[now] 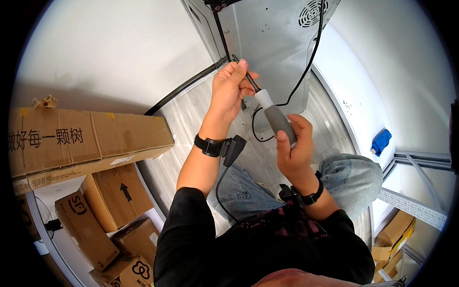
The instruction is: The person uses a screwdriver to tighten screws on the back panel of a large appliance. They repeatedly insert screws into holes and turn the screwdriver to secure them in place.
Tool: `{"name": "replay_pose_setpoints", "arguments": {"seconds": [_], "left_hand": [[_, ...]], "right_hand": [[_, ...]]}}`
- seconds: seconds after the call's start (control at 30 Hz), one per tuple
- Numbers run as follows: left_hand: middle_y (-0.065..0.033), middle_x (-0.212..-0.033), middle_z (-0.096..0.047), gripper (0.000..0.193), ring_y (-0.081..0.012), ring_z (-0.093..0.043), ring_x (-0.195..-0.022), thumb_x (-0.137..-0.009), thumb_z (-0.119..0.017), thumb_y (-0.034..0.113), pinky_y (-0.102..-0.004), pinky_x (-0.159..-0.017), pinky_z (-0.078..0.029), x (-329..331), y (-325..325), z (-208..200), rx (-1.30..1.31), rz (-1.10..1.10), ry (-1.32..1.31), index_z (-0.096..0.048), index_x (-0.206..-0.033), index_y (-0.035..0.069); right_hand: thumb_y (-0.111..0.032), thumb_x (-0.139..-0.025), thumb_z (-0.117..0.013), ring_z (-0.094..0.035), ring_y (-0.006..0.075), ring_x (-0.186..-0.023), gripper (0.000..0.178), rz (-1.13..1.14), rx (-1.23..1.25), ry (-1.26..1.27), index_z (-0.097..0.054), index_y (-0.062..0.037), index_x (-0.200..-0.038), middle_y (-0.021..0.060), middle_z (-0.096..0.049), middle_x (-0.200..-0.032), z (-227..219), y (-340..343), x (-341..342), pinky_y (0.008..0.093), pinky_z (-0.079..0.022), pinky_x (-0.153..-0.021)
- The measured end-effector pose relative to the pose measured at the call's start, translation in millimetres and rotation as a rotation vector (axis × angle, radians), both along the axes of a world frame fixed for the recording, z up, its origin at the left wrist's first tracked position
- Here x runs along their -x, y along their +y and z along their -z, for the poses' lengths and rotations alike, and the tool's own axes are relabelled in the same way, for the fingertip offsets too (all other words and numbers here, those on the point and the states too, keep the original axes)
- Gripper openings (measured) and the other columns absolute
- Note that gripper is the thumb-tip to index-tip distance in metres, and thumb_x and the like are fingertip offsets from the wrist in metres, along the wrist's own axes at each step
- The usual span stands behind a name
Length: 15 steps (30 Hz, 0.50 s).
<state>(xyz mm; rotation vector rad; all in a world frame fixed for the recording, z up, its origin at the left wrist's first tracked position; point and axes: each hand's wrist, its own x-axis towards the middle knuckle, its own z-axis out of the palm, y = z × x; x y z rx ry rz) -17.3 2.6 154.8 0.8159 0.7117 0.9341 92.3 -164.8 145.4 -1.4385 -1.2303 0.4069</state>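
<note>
Downward fisheye view from head height

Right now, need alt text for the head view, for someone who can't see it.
A gray-handled screwdriver is angled toward a metal cabinet, the left hand holding its shaft, the right hand loosely around the handle's end. Cardboard boxes stand at the left.

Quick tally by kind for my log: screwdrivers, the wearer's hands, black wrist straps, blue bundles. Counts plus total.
Screwdriver: 1
Hands (left hand, right hand): 2
Black wrist straps: 2
Blue bundle: 1
Total: 6
</note>
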Motion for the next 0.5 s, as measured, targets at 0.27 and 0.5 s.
{"name": "replay_pose_setpoints", "arguments": {"seconds": [0.27,0.5], "left_hand": [[-0.0110,-0.083,-0.067,0.018,-0.0132,-0.063,-0.060,-0.095,-0.049,0.018,-0.0213,-0.052,-0.048,8,-3,-3,0.010,0.036,-0.010,-0.057,-0.096,0.003],[-0.0104,-0.083,-0.066,0.017,-0.0103,-0.060,-0.057,-0.095,-0.050,0.019,-0.0205,-0.050,-0.045,1,-6,-4,0.011,0.010,-0.010,-0.057,-0.095,0.003]], "right_hand": [[-0.020,-0.081,-0.068,-0.057,0.0233,-0.057,0.043,-0.047,-0.057,-0.069,-0.046,0.0007,-0.111,0.0138,-0.059,-0.073,-17,3,2,0.0316,-0.045,-0.054],[-0.022,-0.082,-0.067,-0.057,0.0213,-0.058,0.042,-0.058,0.172,0.182,-0.046,-0.0002,-0.111,0.0127,-0.059,-0.079,-12,-2,-2,0.0306,-0.044,-0.053]]}}
